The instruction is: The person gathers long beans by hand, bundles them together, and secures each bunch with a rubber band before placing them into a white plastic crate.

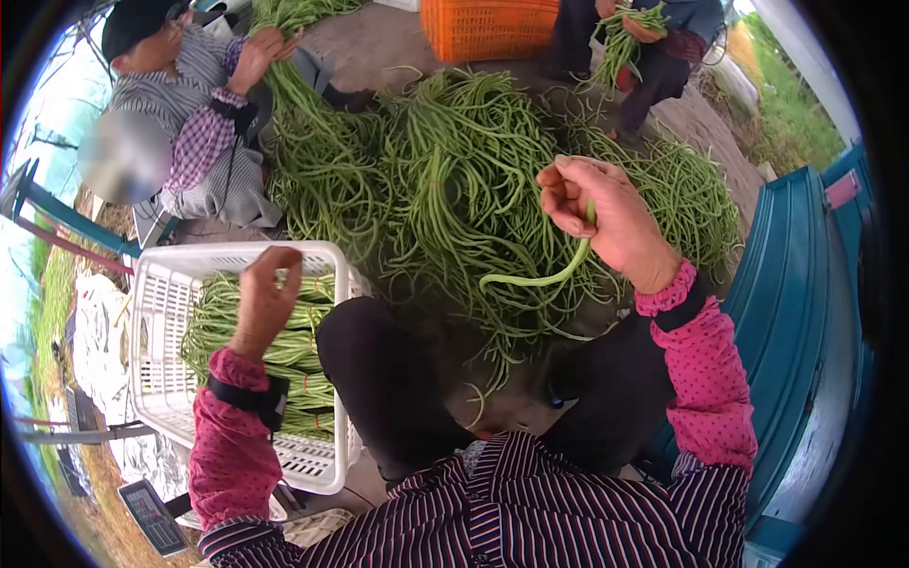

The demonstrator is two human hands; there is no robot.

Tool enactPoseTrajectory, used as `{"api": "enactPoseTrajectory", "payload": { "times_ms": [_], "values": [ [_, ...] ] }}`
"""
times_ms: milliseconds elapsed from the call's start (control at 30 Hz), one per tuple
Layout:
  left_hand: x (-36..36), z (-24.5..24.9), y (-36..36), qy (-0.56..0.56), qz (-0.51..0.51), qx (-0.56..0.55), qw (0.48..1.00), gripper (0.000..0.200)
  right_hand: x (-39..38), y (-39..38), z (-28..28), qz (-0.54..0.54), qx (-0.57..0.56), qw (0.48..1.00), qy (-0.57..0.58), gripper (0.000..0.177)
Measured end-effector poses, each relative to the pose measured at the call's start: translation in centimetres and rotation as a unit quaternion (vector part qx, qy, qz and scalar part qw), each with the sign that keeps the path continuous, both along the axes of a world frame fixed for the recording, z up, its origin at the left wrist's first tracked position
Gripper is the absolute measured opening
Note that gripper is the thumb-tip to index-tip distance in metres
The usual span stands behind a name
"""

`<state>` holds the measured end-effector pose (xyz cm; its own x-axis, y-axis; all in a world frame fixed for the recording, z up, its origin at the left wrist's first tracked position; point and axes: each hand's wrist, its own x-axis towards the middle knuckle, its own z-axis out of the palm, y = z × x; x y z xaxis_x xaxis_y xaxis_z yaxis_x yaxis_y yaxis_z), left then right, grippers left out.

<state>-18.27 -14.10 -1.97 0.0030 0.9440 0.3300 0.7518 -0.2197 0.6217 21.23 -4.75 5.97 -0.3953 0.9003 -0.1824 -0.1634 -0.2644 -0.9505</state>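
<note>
My right hand (604, 210) is closed around one long green bean (540, 281), whose free end curves down and to the left. It is raised over a big loose heap of long beans (454, 180) on the ground in front of my knees. My left hand (266, 298) hangs above a white plastic crate (237, 254), its fingers curled and the thumb bent toward them in a loop. Whether anything small sits between those fingers I cannot make out. Inside the crate lie bundles of long beans (301, 358) with reddish bands around them.
At the upper left a person in a striped shirt (194, 71) holds long beans; another person (663, 57) holds a bunch at the top right. An orange crate (488, 28) stands behind the heap. To my right is a teal ribbed panel (772, 312). A keypad device (151, 516) sits lower left.
</note>
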Motion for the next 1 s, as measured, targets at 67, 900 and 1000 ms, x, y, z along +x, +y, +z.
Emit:
{"api": "enactPoseTrajectory", "payload": {
  "times_ms": [67, 900, 1000],
  "values": [
    [6.0, 2.2, 1.8, -0.053, -0.102, -0.027, 0.993, 0.012, 0.2, 0.0, 0.3, 0.007, -0.016, 0.999, 0.033, 0.028],
    [23.2, 2.5, 5.7, -0.508, -0.26, -0.422, 0.705, 0.029, 5.2, 1.0, -2.2, -0.106, -0.094, 0.989, 0.046, 0.029],
    [23.4, 3.0, 5.5, -0.458, -0.287, -0.43, 0.723, 0.029, 5.6, 1.8, -2.6, -0.086, -0.115, 0.985, 0.097, 0.023]
  ]
}}
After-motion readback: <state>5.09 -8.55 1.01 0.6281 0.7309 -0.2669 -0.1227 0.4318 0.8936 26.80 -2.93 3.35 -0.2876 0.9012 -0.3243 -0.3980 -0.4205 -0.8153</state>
